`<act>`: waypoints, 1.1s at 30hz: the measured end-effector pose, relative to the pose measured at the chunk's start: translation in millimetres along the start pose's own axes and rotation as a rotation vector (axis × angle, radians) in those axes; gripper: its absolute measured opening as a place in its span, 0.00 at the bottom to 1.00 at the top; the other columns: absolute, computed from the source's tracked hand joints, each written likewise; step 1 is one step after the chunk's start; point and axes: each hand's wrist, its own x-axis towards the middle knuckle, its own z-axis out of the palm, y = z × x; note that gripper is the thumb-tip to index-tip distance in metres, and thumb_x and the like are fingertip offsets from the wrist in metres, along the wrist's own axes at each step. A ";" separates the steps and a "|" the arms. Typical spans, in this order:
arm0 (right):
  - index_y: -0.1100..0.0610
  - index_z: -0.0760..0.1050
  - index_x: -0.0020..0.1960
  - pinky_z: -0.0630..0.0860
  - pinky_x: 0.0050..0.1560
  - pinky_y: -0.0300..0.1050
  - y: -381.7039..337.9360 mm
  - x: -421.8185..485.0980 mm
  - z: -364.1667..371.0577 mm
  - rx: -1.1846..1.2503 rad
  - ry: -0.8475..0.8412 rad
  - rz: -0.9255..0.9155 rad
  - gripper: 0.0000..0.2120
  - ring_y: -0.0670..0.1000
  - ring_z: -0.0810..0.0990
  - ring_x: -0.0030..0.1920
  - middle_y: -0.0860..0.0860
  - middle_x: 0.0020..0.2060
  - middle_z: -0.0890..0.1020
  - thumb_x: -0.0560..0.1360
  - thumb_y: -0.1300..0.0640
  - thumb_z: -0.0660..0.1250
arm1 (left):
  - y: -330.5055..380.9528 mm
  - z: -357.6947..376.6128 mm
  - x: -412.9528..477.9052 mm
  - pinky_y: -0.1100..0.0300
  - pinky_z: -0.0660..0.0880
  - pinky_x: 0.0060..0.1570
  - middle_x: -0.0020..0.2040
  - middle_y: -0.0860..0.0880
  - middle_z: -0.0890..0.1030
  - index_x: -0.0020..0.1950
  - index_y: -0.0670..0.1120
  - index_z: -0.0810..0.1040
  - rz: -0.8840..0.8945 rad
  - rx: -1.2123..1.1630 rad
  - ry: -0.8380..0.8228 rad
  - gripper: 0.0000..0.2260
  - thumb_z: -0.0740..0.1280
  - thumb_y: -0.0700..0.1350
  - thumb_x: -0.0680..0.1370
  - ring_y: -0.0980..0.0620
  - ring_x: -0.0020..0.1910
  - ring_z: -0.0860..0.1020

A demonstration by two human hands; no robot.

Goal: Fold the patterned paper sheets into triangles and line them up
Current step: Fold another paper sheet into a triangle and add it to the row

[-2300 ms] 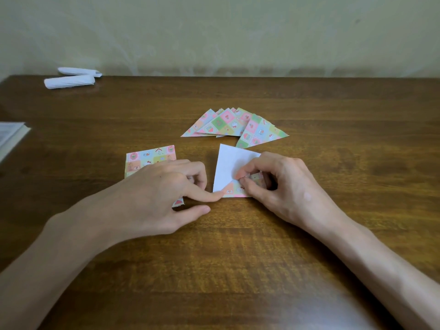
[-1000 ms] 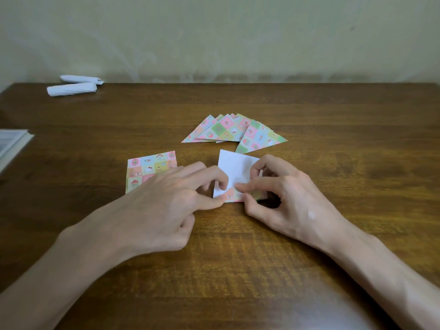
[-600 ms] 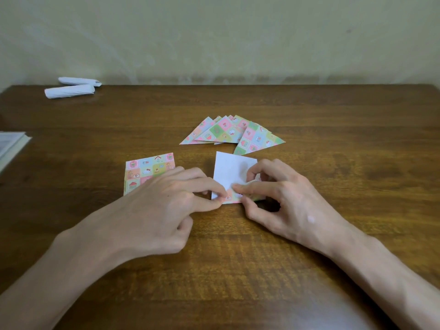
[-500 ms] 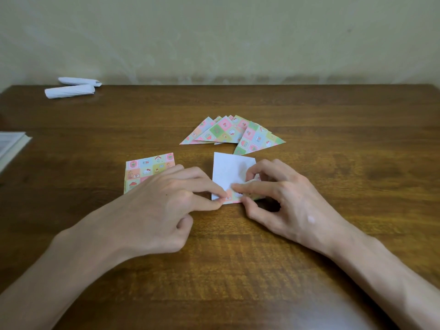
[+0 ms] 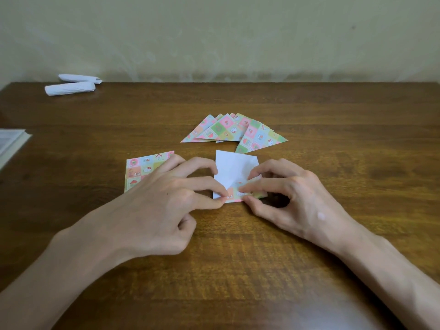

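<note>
Now: near edge pinched by both hands, fold barely begun

Watching the head feed from my station, I see the white-backed square paper sheet (image 5: 234,167) lying white side up on the brown wooden table (image 5: 345,144). It sits directly ahead of the fingertips, between the two hands. Its near edge is raised, so a turned-up patterned strip (image 5: 239,194) shows along it. The left hand (image 5: 162,206) pinches the near-left corner between thumb and index finger, with its middle finger touching the sheet's left edge. The right hand (image 5: 292,201) pinches the strip just beside that, also thumb against index, its other fingers arched over the paper.

I judge the next move turns on one relation. The free far-right corner points away from both hands, toward the fan of folded patterned paper triangles (image 5: 228,129), and it lies nearer the right hand than the left. The pinched corner would have to travel along that diagonal to meet it, and the left hand holds that corner. If the corners miss, the triangle comes out skewed.

A stack of flat patterned paper squares (image 5: 142,167) sits just beside the sheet, partly under the left hand, so more folding remains. Two white paper rolls (image 5: 70,88) lie well apart at the table's back-left.
</note>
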 end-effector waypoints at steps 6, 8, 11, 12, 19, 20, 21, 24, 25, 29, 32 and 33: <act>0.44 0.86 0.58 0.77 0.54 0.47 -1.3 0.0 -0.4 -0.038 -0.032 -0.020 0.12 0.47 0.78 0.51 0.42 0.59 0.80 0.81 0.43 0.68 | -3.6 5.5 -2.0 0.52 0.74 0.61 0.67 0.64 0.77 0.65 0.55 0.84 -0.029 -0.124 0.033 0.29 0.60 0.37 0.67 0.56 0.67 0.75; 0.43 0.86 0.59 0.77 0.54 0.48 -1.3 0.7 -0.5 -0.045 -0.042 -0.022 0.12 0.47 0.78 0.51 0.42 0.60 0.80 0.81 0.42 0.68 | -3.8 7.2 -3.1 0.53 0.78 0.55 0.68 0.67 0.74 0.66 0.57 0.83 -0.059 -0.142 0.029 0.29 0.59 0.39 0.68 0.55 0.58 0.76; 0.43 0.86 0.58 0.77 0.53 0.48 -0.6 1.5 -1.1 -0.051 -0.041 -0.027 0.11 0.47 0.78 0.50 0.42 0.59 0.80 0.80 0.44 0.68 | -4.8 9.2 -4.1 0.55 0.78 0.52 0.68 0.68 0.73 0.66 0.57 0.82 -0.063 -0.143 0.034 0.29 0.59 0.39 0.69 0.55 0.54 0.74; 0.43 0.86 0.58 0.77 0.53 0.47 -0.8 1.8 -1.2 -0.051 -0.038 -0.026 0.11 0.47 0.78 0.50 0.42 0.59 0.80 0.80 0.44 0.68 | -5.2 9.4 -4.2 0.55 0.78 0.52 0.68 0.68 0.72 0.66 0.58 0.82 -0.063 -0.141 0.036 0.29 0.59 0.39 0.69 0.55 0.54 0.74; 0.43 0.86 0.57 0.78 0.54 0.48 -3.0 3.9 -0.6 -0.046 -0.025 -0.009 0.11 0.47 0.80 0.52 0.42 0.58 0.80 0.79 0.44 0.67 | -7.0 12.1 -3.9 0.54 0.77 0.54 0.69 0.67 0.74 0.68 0.58 0.80 -0.061 -0.115 0.033 0.31 0.59 0.38 0.68 0.53 0.54 0.74; 0.44 0.86 0.57 0.78 0.55 0.48 -3.5 3.9 -0.6 -0.051 -0.030 -0.008 0.12 0.47 0.80 0.52 0.42 0.58 0.80 0.79 0.44 0.67 | -6.7 12.1 -3.8 0.56 0.77 0.54 0.68 0.67 0.74 0.69 0.58 0.79 -0.061 -0.105 0.030 0.31 0.59 0.38 0.68 0.53 0.54 0.74; 0.44 0.85 0.58 0.78 0.55 0.48 -3.8 3.7 -0.7 -0.059 -0.039 -0.012 0.13 0.47 0.79 0.52 0.42 0.59 0.80 0.79 0.43 0.66 | -6.4 11.8 -3.5 0.58 0.76 0.54 0.68 0.67 0.74 0.70 0.59 0.78 -0.061 -0.096 0.027 0.32 0.59 0.38 0.68 0.54 0.54 0.74; 0.45 0.85 0.58 0.76 0.56 0.46 -4.8 3.0 -1.4 -0.079 -0.062 -0.023 0.13 0.47 0.78 0.52 0.43 0.63 0.79 0.80 0.42 0.66 | -6.6 10.0 -2.3 0.58 0.75 0.56 0.69 0.67 0.72 0.71 0.61 0.77 -0.052 -0.088 0.016 0.32 0.58 0.39 0.70 0.55 0.56 0.73; 0.45 0.85 0.58 0.76 0.56 0.46 -5.0 3.0 -1.7 -0.078 -0.064 -0.020 0.13 0.47 0.78 0.52 0.43 0.63 0.78 0.80 0.42 0.65 | -6.6 10.6 -2.1 0.56 0.74 0.59 0.70 0.68 0.71 0.71 0.61 0.77 -0.041 -0.087 0.008 0.32 0.57 0.40 0.71 0.55 0.59 0.73; 0.44 0.85 0.58 0.77 0.54 0.47 -6.3 3.3 -1.1 -0.090 -0.065 -0.019 0.13 0.49 0.79 0.53 0.42 0.62 0.79 0.80 0.43 0.65 | -5.0 15.4 -1.3 0.55 0.71 0.67 0.69 0.66 0.73 0.70 0.59 0.79 -0.067 -0.133 0.035 0.29 0.50 0.47 0.74 0.60 0.65 0.71; 0.46 0.84 0.56 0.78 0.53 0.48 -8.4 3.7 0.2 -0.080 -0.068 -0.009 0.12 0.47 0.78 0.55 0.42 0.63 0.78 0.79 0.43 0.66 | -2.3 15.7 -0.7 0.55 0.70 0.68 0.68 0.66 0.74 0.68 0.59 0.80 -0.081 -0.156 0.048 0.28 0.50 0.50 0.75 0.61 0.66 0.71; 0.46 0.83 0.55 0.79 0.52 0.49 -9.3 3.9 0.5 -0.071 -0.063 0.002 0.11 0.46 0.78 0.56 0.41 0.63 0.77 0.78 0.42 0.67 | -1.7 14.0 -0.8 0.57 0.69 0.68 0.68 0.66 0.74 0.68 0.59 0.81 -0.076 -0.160 0.037 0.27 0.50 0.49 0.75 0.60 0.66 0.71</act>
